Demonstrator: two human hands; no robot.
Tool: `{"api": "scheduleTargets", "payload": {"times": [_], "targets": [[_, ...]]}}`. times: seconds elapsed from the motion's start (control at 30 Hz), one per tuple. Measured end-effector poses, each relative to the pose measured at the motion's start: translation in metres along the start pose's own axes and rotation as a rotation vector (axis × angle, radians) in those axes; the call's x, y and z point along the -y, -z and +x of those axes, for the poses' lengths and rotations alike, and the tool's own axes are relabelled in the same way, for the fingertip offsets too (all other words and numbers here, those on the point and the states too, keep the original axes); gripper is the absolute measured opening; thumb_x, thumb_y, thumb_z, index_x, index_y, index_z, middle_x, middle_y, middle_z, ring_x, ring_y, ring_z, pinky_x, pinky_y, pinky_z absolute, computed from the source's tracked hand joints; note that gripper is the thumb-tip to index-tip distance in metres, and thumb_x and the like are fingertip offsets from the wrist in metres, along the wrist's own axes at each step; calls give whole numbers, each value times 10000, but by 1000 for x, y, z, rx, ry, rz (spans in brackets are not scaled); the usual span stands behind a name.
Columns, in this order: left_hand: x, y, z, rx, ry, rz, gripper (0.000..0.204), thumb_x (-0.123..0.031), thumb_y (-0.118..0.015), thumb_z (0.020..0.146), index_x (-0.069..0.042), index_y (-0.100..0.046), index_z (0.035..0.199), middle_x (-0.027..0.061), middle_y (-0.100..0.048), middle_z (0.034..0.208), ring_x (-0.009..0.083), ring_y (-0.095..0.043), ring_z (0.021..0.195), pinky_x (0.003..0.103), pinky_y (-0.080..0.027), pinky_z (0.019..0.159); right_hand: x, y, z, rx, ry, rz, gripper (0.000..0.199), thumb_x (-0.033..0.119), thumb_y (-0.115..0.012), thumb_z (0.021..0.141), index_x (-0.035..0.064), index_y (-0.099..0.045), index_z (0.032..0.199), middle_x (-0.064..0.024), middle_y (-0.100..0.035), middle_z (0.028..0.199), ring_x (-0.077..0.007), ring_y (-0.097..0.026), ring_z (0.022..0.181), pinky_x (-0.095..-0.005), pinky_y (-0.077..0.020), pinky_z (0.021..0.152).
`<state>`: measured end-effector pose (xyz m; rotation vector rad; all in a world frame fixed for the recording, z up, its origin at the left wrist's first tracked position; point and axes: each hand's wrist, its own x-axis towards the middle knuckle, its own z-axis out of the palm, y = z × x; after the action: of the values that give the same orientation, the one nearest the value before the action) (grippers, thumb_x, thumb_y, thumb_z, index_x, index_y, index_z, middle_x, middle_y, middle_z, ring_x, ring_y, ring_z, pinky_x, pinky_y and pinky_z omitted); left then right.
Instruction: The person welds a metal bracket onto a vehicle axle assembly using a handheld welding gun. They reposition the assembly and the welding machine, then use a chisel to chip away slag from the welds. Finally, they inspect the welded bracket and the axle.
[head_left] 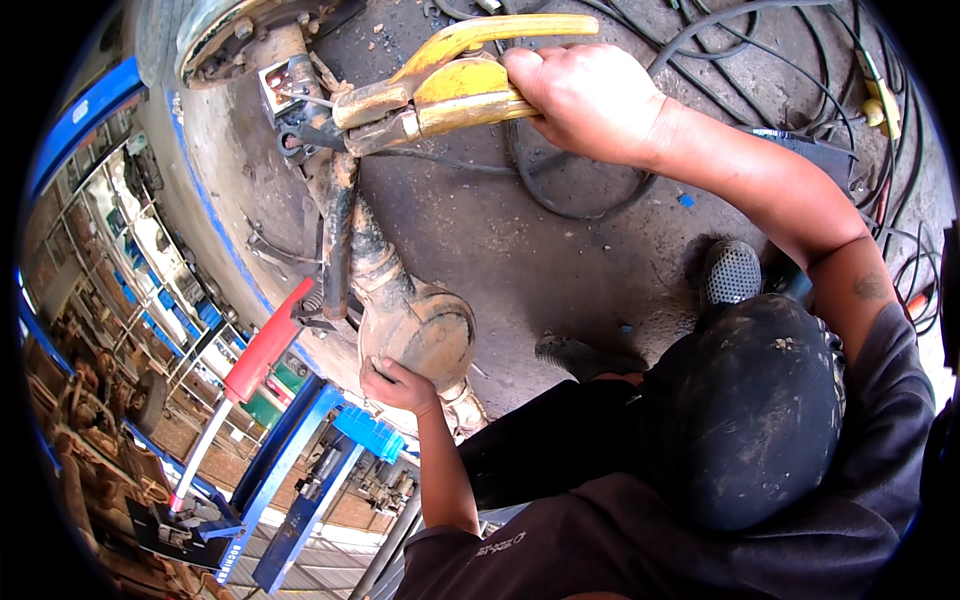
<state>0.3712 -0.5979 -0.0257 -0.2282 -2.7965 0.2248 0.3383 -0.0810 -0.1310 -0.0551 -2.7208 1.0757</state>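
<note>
Yellow clamp (465, 85) held beside a rusty axle (372, 255) by the right hand (595, 105)

The lower handle of the clamp is grasped by the right hand at the far middle of the scene, with the thumb laid along it; most of the other fingers are hidden, and the handle's rear end is covered by the fist. The upper lever is left standing clear on the far side of the knuckles. A thin rod (308, 98) is held in the clamp's tip and is pointed left; whether any metal is touched by the rod's end cannot be made out.

The axle is stretched from the far left toward the near middle. Its far end is met by a round wheel part (240, 40), cut off by the picture's rim, and its near end is partly hidden by the left arm. The near left edge of its bulging housing (425, 335) is touched by the left hand (405, 390). Those fingers are bent against the metal, their tips partly lost to view; whether the edge is gripped or only rested on cannot be told.

On the far right, dark cables (715, 60) are tangled across the floor and cut off by the rim. One shoe (732, 272) is partly covered by a dark-clad knee (745, 410).
</note>
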Motion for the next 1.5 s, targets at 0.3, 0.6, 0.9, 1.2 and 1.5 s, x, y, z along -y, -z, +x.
{"api": "scheduleTargets", "payload": {"times": [0.3, 0.6, 0.9, 1.2, 1.5], "targets": [[-1, 0, 0, -2, -1, 1, 503, -341, -517, 1034, 105, -600, 1252, 319, -592, 1232, 471, -528, 1147, 542, -390, 1031, 0, 0, 0, 5, -8, 7, 133, 125, -648, 878, 45, -566, 946, -147, -712, 815, -354, -731, 772, -464, -597, 672], [0, -1, 0, -10, 1, 6, 500, -348, -514, 1038, 98, -603, 1247, 314, -596, 1227, 472, -528, 1144, 544, -387, 1029, -1, -2, 1, 2, 1, 19, 134, 127, -646, 881, 49, -556, 941, -149, -714, 839, -355, -731, 788, -468, -594, 675], [1, -1, -1, -12, 10, -6, 511, -355, -513, 1039, 104, -609, 1242, 321, -600, 1231, 474, -529, 1150, 543, -386, 1037, -2, -5, 0, -10, 12, 27, 132, 128, -641, 884, 49, -553, 943, -149, -714, 841, -356, -731, 790, -469, -594, 685], [4, -3, -1, -5, 0, 2, 516, -352, -515, 1030, 110, -607, 1242, 326, -601, 1224, 480, -531, 1146, 548, -389, 1034, -1, 0, 2, 9, -32, 64, 131, 121, -642, 875, 45, -585, 965, -159, -727, 864, -369, -734, 803, -476, -600, 698], [3, -2, -1, 4, 2, 8, 510, -340, -512, 1027, 112, -603, 1243, 322, -601, 1236, 479, -523, 1157, 551, -380, 1042, -2, -5, 4, -42, -10, 51, 217, 141, -701, 858, 69, -538, 983, -142, -675, 743, -368, -706, 715, -487, -565, 629]]}}
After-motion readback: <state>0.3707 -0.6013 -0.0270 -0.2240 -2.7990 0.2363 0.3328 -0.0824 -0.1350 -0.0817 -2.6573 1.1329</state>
